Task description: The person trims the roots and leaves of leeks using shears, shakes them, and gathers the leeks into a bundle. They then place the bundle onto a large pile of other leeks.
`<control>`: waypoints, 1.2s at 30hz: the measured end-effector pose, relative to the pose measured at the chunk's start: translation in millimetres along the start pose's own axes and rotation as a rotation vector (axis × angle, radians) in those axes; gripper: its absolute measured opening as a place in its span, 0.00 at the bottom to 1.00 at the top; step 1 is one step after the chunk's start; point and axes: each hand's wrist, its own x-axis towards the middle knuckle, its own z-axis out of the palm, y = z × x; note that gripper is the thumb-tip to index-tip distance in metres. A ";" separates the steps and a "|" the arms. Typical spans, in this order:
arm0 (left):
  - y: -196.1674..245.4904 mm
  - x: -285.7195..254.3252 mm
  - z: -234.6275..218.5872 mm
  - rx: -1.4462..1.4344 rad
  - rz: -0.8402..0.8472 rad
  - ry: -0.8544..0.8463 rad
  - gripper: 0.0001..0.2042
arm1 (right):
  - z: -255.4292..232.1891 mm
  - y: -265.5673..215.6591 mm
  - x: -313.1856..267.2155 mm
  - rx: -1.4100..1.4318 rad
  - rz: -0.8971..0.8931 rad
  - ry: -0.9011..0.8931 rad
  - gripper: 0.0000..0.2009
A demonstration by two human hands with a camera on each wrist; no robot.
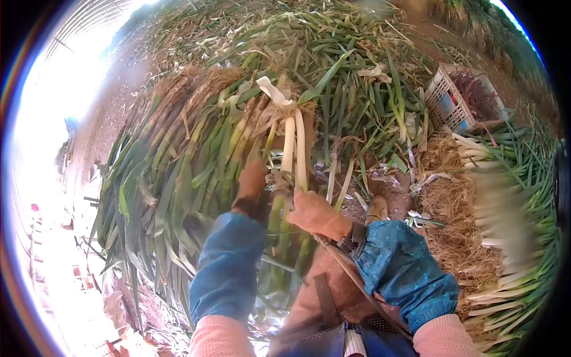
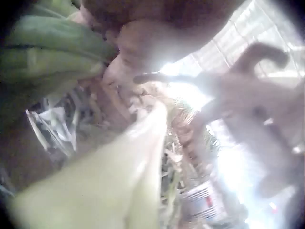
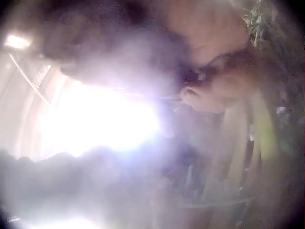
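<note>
The right hand is clamped round pale leeks; the left is beside them, its grip I can't make out.

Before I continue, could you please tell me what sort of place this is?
Probably a vegetable plot or packing spot inside a greenhouse: there are curved pale roof ribs, a long heap of uncleaned green leafy stalks, and a row of white-stemmed stalks with brown roots.

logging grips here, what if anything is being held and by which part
Right hand grips a leek by the white shank, away from its roots; what the left hand holds can't be told.
</note>
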 end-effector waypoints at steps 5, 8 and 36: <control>-36.5 -43.4 16.2 -0.943 0.020 -0.081 0.10 | -10.2 0.2 -14.2 -0.142 -0.148 0.014 0.20; -14.6 -79.4 -21.7 -1.442 -0.208 -0.172 0.10 | -4.1 -13.5 -41.8 -0.033 -0.070 -0.072 0.21; 12.5 -46.0 20.8 0.046 0.238 0.655 0.07 | -8.4 5.2 -43.7 -0.110 -0.098 -0.035 0.19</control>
